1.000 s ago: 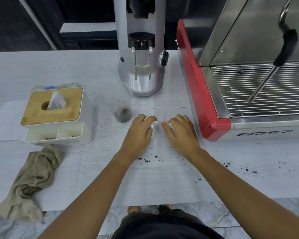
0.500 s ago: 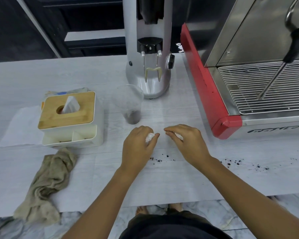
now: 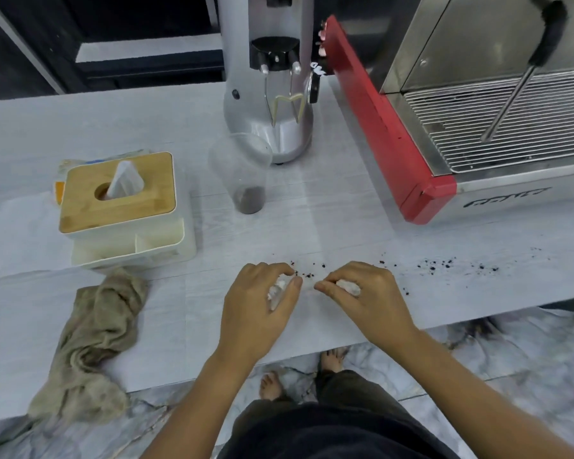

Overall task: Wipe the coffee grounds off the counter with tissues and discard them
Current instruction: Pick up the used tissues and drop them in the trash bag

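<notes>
Left hand [image 3: 259,303] and right hand [image 3: 365,293]: each grips a crumpled tissue wad [image 3: 276,290] on desk [image 3: 312,233]; coffee grounds [image 3: 307,274] between.

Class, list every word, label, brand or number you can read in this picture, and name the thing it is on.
Dark logo on the coffee machine's front panel: lettering too blurred to read.
White marks on the grinder's knob: too small to read.
Nothing else carries legible text.

Counter [image 3: 345,233] – matt, pale woodgrain; tissue box lid [image 3: 120,193] – smooth wood; grinder [image 3: 269,127] glossy metal.
</notes>
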